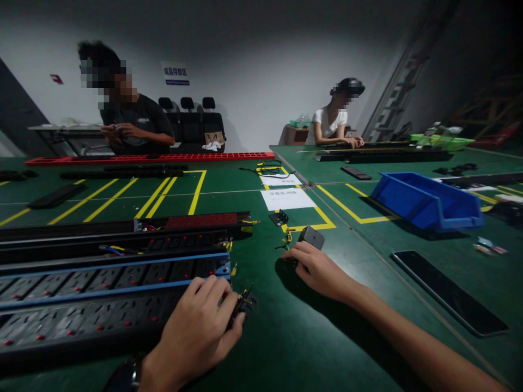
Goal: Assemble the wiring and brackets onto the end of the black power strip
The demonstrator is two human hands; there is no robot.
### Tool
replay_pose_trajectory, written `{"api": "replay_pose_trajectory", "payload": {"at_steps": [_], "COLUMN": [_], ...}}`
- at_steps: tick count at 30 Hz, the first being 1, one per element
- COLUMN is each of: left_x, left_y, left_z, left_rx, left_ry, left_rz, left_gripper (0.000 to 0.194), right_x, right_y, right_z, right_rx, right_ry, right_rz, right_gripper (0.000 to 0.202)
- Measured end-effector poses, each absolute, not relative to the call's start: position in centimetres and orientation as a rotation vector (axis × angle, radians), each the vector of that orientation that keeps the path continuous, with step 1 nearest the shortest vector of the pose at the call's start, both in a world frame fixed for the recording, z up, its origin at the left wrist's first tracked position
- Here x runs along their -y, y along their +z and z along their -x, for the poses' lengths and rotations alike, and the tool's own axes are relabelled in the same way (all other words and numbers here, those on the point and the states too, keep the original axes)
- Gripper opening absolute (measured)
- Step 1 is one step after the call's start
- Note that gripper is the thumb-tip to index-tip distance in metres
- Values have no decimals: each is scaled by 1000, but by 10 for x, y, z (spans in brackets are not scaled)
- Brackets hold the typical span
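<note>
Your left hand (200, 326) clamps its fingers (227, 310) on a small black part (248, 300) beside the power strips (118, 318); whether your right hand (314, 269), near a black box (314, 237) on the desk (261, 362), grips anything cannot be told. Pinch lightly, keeping the part steady.

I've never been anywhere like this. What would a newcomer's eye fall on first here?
Probably the bright blue bin, toward the right on the green table. Next, perhaps, the black socket strips dotted with red at the left. Then the two hands: the left hand at the strips' right end, the right hand beside a small dark box.
</note>
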State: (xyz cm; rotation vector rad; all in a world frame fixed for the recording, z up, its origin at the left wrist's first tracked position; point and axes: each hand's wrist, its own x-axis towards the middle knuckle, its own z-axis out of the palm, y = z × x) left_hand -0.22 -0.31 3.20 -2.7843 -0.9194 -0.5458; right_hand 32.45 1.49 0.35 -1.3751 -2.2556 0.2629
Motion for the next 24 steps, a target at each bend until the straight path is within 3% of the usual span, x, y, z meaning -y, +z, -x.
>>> {"api": "replay_pose_trajectory", "payload": {"at_steps": [7,15,21,24], "left_x": [4,4,4,4], "left_y": [31,32,31,30], "left_z": [3,2,2,2], "left_rx": [924,927,936,935], "left_ry": [-544,-585,-583,-587], "left_rz": [2773,2771,2784,2786], "left_gripper": [25,23,20,21], "right_x": [-14,-11,-8,-9], "right_y": [9,15,12,11], "right_z": [-322,-326,-313,-312], "right_rx": [2167,2299,2341,2358], "right_ry": [432,283,312,307], "right_rz": [1339,1388,1350,1337], "right_gripper": [49,11,9,19]}}
